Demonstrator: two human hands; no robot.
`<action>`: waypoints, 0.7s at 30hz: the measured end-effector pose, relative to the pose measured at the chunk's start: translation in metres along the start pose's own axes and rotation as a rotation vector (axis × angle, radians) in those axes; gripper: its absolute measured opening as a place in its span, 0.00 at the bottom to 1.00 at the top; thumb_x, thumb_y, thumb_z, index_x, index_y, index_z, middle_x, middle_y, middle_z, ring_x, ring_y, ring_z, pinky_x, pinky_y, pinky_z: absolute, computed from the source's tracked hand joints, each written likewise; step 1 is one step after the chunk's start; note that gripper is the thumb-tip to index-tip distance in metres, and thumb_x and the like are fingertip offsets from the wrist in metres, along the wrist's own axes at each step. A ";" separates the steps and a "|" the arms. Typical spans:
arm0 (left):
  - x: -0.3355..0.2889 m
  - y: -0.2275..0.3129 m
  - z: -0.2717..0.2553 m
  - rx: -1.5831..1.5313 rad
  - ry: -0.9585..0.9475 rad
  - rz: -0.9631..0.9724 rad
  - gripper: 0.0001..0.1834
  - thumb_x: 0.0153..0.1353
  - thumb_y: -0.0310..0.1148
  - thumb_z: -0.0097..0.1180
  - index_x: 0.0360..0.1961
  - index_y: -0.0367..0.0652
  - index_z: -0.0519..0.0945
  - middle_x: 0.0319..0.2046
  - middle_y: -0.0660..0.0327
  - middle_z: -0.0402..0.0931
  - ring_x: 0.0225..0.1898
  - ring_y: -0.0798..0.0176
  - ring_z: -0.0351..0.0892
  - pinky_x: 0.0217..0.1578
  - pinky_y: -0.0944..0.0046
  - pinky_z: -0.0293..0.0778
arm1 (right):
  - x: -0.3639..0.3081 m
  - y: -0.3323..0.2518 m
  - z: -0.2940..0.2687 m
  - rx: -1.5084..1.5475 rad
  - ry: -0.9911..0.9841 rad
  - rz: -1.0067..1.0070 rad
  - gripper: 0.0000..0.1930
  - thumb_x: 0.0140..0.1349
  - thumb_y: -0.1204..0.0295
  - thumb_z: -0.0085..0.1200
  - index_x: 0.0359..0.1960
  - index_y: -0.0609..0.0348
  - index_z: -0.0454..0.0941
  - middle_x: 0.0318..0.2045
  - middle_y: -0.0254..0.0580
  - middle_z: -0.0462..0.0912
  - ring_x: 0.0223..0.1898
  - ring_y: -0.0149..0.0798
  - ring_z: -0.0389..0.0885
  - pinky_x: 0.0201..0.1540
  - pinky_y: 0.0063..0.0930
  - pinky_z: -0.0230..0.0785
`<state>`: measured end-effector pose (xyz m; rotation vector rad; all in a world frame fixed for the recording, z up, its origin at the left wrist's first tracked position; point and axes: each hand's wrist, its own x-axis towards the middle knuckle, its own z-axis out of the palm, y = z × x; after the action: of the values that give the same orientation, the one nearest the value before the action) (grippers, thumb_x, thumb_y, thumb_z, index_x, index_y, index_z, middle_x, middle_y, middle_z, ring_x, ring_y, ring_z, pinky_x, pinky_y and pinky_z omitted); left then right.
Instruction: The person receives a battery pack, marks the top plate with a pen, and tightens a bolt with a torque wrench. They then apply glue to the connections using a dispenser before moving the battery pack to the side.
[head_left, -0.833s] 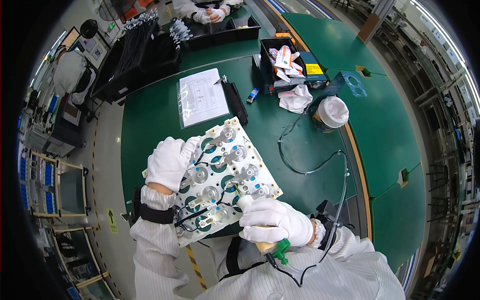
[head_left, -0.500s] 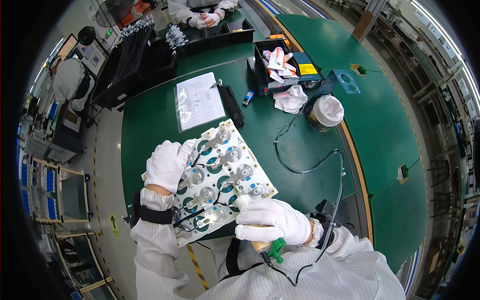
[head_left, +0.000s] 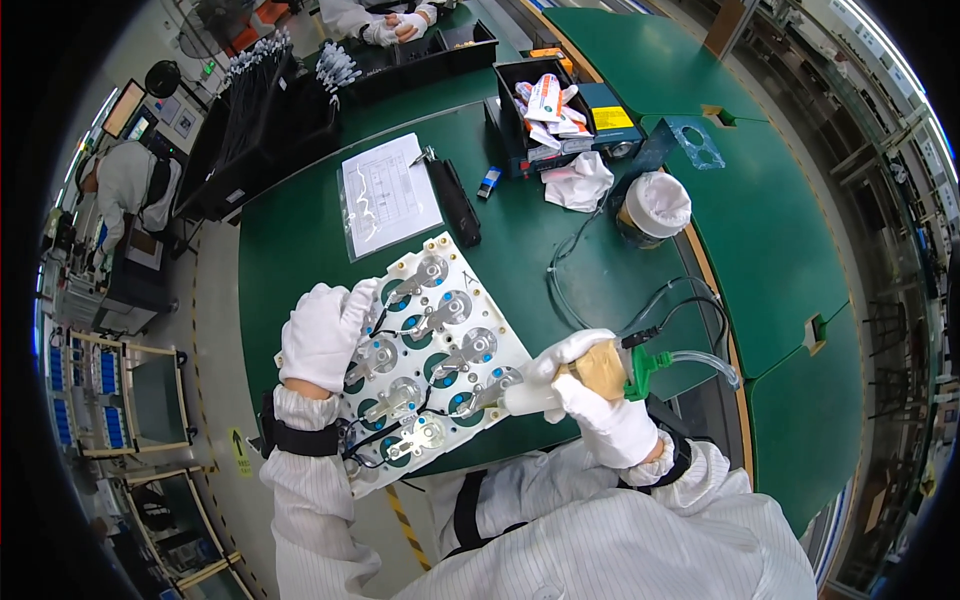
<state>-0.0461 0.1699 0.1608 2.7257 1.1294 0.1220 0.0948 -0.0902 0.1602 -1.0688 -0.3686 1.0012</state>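
A white fixture plate (head_left: 480,303) lies tilted near the table's front edge. Several round clear-and-silver parts with metal arms (head_left: 479,345) sit over its holes, and thin black cables (head_left: 430,410) run between them. My gloved left hand (head_left: 325,338) is closed at the plate's left edge, fingers curled over it. In my gloved right hand (head_left: 605,425) is a glue-dispensing syringe (head_left: 598,370) with a tan body, white front and green cap. It lies nearly level, its nozzle pointing left at the plate's lower right corner. Whether the tip touches a part, I cannot tell.
Behind the plate lie a paper sheet in a sleeve (head_left: 390,200), a black case (head_left: 455,205) and a small blue item (head_left: 489,182). A black bin of tubes (head_left: 545,108), crumpled cloth (head_left: 578,182) and lined cup (head_left: 655,210) stand right. A clear hose (head_left: 705,362) trails from the syringe.
My right hand has turned and moved right and up, swinging the syringe from upright to nearly level. Its green cap now faces right. My left hand stays on the plate.
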 end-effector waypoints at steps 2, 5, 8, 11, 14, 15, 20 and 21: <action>0.001 0.000 0.001 0.003 0.006 0.011 0.31 0.65 0.57 0.41 0.24 0.39 0.78 0.29 0.50 0.74 0.35 0.46 0.75 0.35 0.49 0.71 | 0.001 0.004 0.001 0.083 0.000 -0.012 0.14 0.57 0.78 0.58 0.43 0.57 0.69 0.38 0.39 0.77 0.34 0.28 0.76 0.34 0.22 0.72; 0.001 -0.001 0.002 0.002 0.009 0.013 0.30 0.65 0.56 0.41 0.24 0.39 0.78 0.29 0.50 0.74 0.34 0.46 0.75 0.35 0.49 0.71 | 0.003 0.008 -0.001 0.057 -0.007 -0.103 0.14 0.57 0.79 0.58 0.43 0.57 0.69 0.39 0.39 0.78 0.38 0.30 0.77 0.38 0.23 0.73; 0.001 -0.002 0.002 0.001 0.016 0.015 0.30 0.65 0.56 0.41 0.23 0.39 0.77 0.28 0.51 0.74 0.34 0.46 0.75 0.35 0.50 0.71 | 0.004 0.008 -0.002 0.055 -0.045 -0.061 0.14 0.57 0.81 0.58 0.43 0.56 0.69 0.39 0.40 0.78 0.41 0.31 0.78 0.41 0.25 0.73; 0.001 0.000 0.002 -0.013 0.015 0.018 0.29 0.65 0.55 0.41 0.23 0.39 0.77 0.27 0.51 0.74 0.34 0.46 0.75 0.34 0.50 0.71 | 0.007 0.020 -0.007 0.103 -0.101 -0.096 0.14 0.57 0.81 0.58 0.43 0.57 0.69 0.40 0.41 0.78 0.41 0.30 0.78 0.39 0.24 0.73; 0.001 0.000 0.002 -0.017 0.025 0.026 0.29 0.65 0.55 0.42 0.23 0.39 0.77 0.27 0.51 0.73 0.33 0.46 0.75 0.34 0.49 0.70 | 0.007 0.026 -0.009 0.125 -0.122 -0.135 0.15 0.56 0.82 0.58 0.43 0.57 0.70 0.40 0.41 0.79 0.41 0.30 0.78 0.38 0.23 0.73; 0.001 0.000 0.002 -0.021 0.023 0.022 0.29 0.65 0.55 0.42 0.22 0.39 0.77 0.26 0.51 0.73 0.33 0.46 0.75 0.33 0.49 0.70 | 0.008 0.025 -0.009 0.122 -0.121 -0.134 0.15 0.56 0.82 0.59 0.43 0.57 0.70 0.39 0.40 0.79 0.41 0.30 0.78 0.37 0.23 0.73; 0.001 -0.001 0.003 -0.034 0.032 0.018 0.30 0.65 0.55 0.42 0.21 0.40 0.77 0.25 0.50 0.73 0.31 0.45 0.74 0.33 0.49 0.69 | 0.008 0.020 -0.005 0.145 -0.104 -0.112 0.15 0.56 0.82 0.59 0.43 0.57 0.70 0.39 0.40 0.79 0.41 0.30 0.78 0.37 0.23 0.74; 0.001 -0.001 0.003 -0.039 0.034 0.023 0.30 0.65 0.55 0.42 0.21 0.39 0.77 0.25 0.50 0.72 0.31 0.45 0.74 0.33 0.49 0.69 | 0.009 0.021 -0.005 0.120 -0.104 -0.149 0.15 0.55 0.82 0.59 0.43 0.57 0.70 0.39 0.40 0.79 0.41 0.30 0.78 0.38 0.23 0.74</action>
<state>-0.0461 0.1708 0.1577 2.7130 1.0929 0.1917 0.0927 -0.0833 0.1374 -0.8701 -0.4607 0.9360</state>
